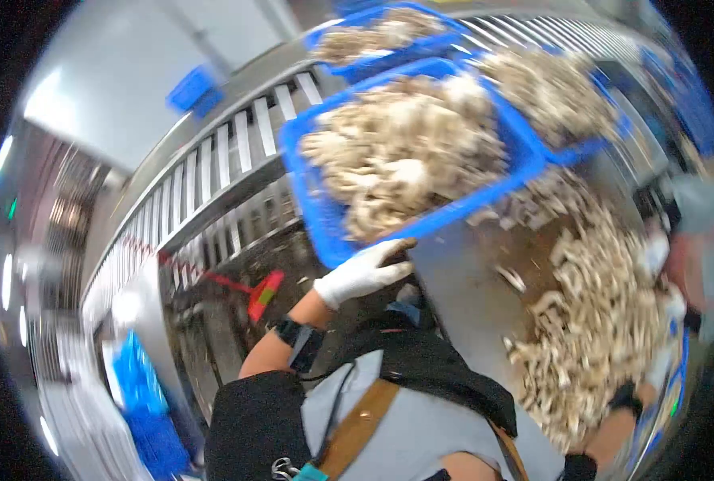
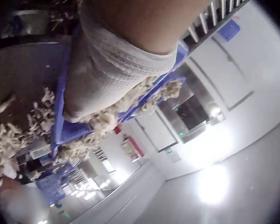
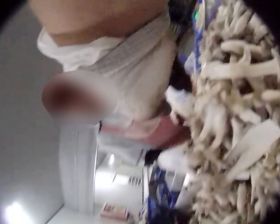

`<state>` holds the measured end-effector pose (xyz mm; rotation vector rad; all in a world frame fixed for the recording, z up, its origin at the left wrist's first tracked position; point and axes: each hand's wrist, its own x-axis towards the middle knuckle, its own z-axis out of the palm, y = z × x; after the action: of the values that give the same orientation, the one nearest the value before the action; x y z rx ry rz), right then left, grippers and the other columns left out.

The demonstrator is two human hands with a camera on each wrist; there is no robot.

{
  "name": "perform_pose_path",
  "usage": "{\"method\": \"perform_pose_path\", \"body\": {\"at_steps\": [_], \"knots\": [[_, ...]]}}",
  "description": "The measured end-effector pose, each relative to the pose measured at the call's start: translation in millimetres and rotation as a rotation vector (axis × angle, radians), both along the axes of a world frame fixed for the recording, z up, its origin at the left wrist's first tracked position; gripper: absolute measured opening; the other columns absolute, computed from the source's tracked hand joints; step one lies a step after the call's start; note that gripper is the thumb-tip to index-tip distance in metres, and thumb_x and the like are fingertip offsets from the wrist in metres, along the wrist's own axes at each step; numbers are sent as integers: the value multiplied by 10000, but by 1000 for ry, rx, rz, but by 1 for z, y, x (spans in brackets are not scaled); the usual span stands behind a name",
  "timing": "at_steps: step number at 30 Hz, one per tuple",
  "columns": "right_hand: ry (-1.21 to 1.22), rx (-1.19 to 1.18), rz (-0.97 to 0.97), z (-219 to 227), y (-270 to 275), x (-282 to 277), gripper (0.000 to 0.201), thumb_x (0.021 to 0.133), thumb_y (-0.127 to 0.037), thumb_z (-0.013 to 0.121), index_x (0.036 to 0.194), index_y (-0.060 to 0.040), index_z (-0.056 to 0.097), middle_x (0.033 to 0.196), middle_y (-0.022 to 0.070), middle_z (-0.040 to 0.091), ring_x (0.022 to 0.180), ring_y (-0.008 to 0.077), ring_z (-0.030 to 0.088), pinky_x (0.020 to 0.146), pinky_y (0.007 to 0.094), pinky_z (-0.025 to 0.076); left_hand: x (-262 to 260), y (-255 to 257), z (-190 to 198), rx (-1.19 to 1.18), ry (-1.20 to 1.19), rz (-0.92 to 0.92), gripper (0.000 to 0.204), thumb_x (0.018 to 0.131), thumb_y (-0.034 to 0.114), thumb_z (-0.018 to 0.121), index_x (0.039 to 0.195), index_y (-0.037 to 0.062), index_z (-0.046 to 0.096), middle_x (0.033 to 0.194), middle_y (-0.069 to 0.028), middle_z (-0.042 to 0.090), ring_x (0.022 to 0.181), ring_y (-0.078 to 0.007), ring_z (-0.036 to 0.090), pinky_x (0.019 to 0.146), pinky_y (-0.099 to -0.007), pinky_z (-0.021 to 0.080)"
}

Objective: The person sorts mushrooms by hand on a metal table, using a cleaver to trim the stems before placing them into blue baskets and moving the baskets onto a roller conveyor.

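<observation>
My left hand (image 1: pixel 365 274), in a white glove with dark fingertips, is at the near rim of a blue crate (image 1: pixel 318 228). Its fingers look fairly straight there. Pale mushrooms (image 1: pixel 409 148) are heaped inside that crate. In the left wrist view the left glove (image 2: pixel 102 70) overlaps the crate's rim, hiding the fingers. At the far right, my right hand (image 1: pixel 660 365), also gloved in white, is beside a spread of loose mushrooms (image 1: pixel 593 321) on the metal table (image 1: pixel 469 280). The right wrist view shows the glove (image 3: pixel 140 79) near loose mushrooms (image 3: pixel 242 112), its fingers hidden.
Two more blue crates of mushrooms (image 1: pixel 381 36) (image 1: pixel 549 92) stand behind the first. A roller conveyor (image 1: pixel 205 180) runs along the left. Another person's gloved hand (image 1: pixel 653 250) is across the pile. A red-handled tool (image 1: pixel 265 295) is below the conveyor.
</observation>
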<state>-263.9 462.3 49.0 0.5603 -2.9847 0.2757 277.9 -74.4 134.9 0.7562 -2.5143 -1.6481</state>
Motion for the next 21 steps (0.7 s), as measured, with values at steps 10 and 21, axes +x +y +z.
{"method": "perform_pose_path", "body": {"at_steps": [10, 21], "knots": [[278, 17, 56, 30, -136, 46, 485, 950, -135, 502, 1391, 34, 387, 1395, 168, 462, 1291, 270, 422, 1093, 355, 303, 132, -116, -3, 201, 317, 715, 464, 957, 255, 547, 1338, -2, 485, 1207, -63, 593, 1071, -124, 547, 895, -267, 442], [-93, -212, 579, 116, -486, 385, 542, 854, -227, 655, 1308, 16, 485, 1286, 202, 533, 1203, 352, 489, 1044, 427, 362, 182, -496, -91, 339, 509, 1083, 225, 932, 317, 584, 1041, 120, 581, 832, 4, 559, 704, -97, 532, 579, -277, 470]]}}
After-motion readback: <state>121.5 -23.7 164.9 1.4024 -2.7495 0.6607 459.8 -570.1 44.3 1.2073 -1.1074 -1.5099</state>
